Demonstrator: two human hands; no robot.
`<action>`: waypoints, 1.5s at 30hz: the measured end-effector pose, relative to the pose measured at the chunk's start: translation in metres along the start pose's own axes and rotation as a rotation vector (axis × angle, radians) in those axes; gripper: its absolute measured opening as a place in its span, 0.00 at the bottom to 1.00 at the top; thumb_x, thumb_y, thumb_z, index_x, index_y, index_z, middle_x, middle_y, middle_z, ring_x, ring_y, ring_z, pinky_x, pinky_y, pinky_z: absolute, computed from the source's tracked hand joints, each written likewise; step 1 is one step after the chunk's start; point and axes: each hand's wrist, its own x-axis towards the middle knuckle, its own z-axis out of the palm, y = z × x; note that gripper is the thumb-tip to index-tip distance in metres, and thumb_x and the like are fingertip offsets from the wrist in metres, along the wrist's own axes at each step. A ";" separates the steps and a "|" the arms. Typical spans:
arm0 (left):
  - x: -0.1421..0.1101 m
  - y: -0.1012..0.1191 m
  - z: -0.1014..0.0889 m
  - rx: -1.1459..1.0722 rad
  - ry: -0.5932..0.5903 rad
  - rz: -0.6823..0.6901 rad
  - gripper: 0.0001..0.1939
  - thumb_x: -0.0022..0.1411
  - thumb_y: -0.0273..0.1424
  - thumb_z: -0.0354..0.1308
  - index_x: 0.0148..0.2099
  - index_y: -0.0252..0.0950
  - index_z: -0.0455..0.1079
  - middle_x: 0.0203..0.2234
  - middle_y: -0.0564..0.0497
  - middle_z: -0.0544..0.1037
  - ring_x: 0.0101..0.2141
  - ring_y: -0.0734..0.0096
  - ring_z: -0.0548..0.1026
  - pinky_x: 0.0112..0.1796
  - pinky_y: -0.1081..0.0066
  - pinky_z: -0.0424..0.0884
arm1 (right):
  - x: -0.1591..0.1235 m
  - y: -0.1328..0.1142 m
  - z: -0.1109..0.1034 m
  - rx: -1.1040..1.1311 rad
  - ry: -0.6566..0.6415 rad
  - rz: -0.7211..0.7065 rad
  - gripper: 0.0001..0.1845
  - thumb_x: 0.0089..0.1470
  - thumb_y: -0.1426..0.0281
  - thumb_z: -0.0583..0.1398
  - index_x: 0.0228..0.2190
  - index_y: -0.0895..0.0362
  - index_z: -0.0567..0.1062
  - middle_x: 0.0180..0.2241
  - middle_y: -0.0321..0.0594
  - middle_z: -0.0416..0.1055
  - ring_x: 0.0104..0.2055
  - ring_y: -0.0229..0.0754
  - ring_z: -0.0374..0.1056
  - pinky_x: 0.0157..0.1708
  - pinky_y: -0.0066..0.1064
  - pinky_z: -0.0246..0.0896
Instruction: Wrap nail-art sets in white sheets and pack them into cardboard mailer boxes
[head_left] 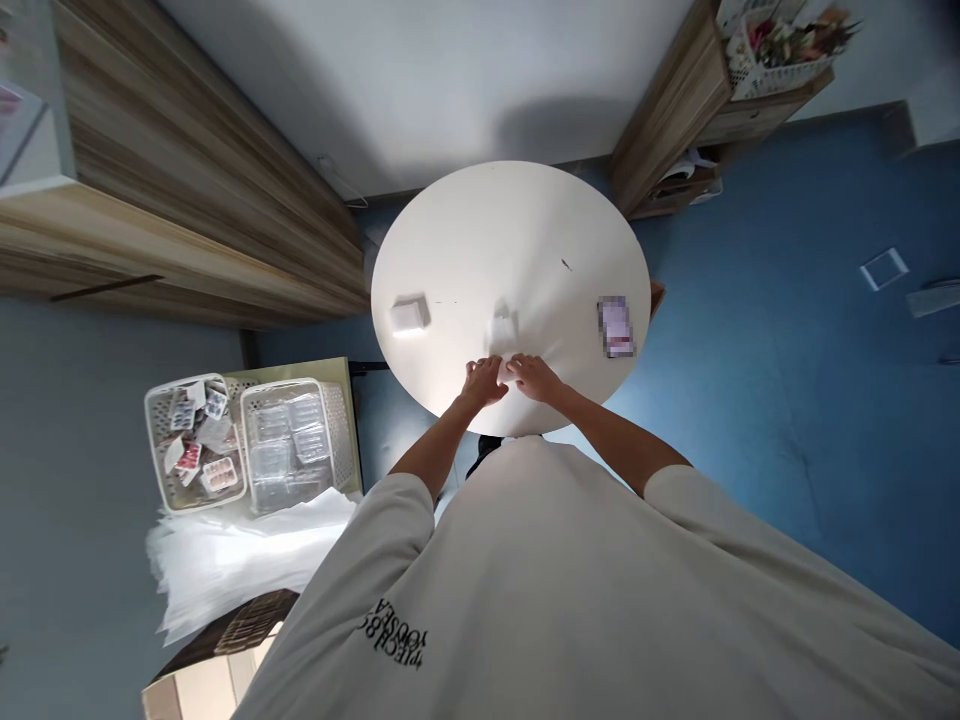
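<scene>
Both hands meet at the near edge of the round white bench [510, 230], and the left hand [484, 382] and the right hand [534, 377] each pinch a small white thing [504, 328] that lies flat there and reaches away from the fingers. It looks thin, light and soft, like a clear bag or paper, so it may crumple or slip; its edge or corners seem best for holding. A small white box [409, 314] sits to the left.
</scene>
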 end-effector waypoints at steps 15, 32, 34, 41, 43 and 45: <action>0.004 0.000 0.020 -0.576 0.182 -0.330 0.31 0.74 0.35 0.50 0.75 0.34 0.51 0.66 0.33 0.68 0.62 0.53 0.72 0.61 0.53 0.70 | 0.025 0.006 -0.012 0.126 0.087 0.186 0.23 0.73 0.68 0.51 0.63 0.58 0.72 0.59 0.56 0.71 0.57 0.55 0.70 0.57 0.42 0.66; -0.009 0.013 0.022 -0.305 0.042 -0.262 0.40 0.70 0.30 0.54 0.80 0.41 0.46 0.76 0.37 0.54 0.73 0.44 0.57 0.68 0.47 0.59 | 0.034 0.006 0.011 0.519 0.270 0.667 0.16 0.62 0.61 0.62 0.46 0.57 0.75 0.51 0.52 0.73 0.48 0.49 0.72 0.54 0.39 0.67; -0.008 0.014 0.021 -0.297 0.020 -0.270 0.41 0.70 0.31 0.54 0.80 0.42 0.45 0.76 0.38 0.53 0.73 0.43 0.56 0.68 0.47 0.58 | 0.036 0.004 0.010 0.524 0.246 0.690 0.16 0.61 0.59 0.64 0.44 0.58 0.76 0.50 0.52 0.75 0.46 0.48 0.73 0.51 0.36 0.68; -0.009 0.011 0.020 -0.297 -0.016 -0.268 0.41 0.70 0.32 0.53 0.80 0.46 0.44 0.78 0.43 0.52 0.74 0.45 0.55 0.68 0.46 0.58 | 0.058 -0.001 0.004 0.524 0.091 0.777 0.11 0.61 0.61 0.66 0.35 0.57 0.79 0.36 0.46 0.80 0.39 0.46 0.77 0.39 0.31 0.67; -0.007 0.008 0.016 -0.301 0.006 -0.260 0.39 0.70 0.31 0.52 0.79 0.45 0.46 0.77 0.41 0.53 0.73 0.45 0.57 0.68 0.45 0.59 | 0.063 -0.001 0.004 0.532 0.096 0.793 0.10 0.60 0.62 0.66 0.35 0.57 0.80 0.35 0.46 0.81 0.39 0.47 0.78 0.38 0.31 0.67; -0.005 0.000 0.008 -0.298 0.065 -0.258 0.36 0.70 0.29 0.51 0.78 0.42 0.51 0.76 0.39 0.55 0.72 0.45 0.59 0.67 0.45 0.61 | 0.070 -0.003 0.004 0.535 0.137 0.800 0.10 0.59 0.62 0.66 0.35 0.57 0.80 0.36 0.46 0.82 0.40 0.48 0.78 0.39 0.32 0.68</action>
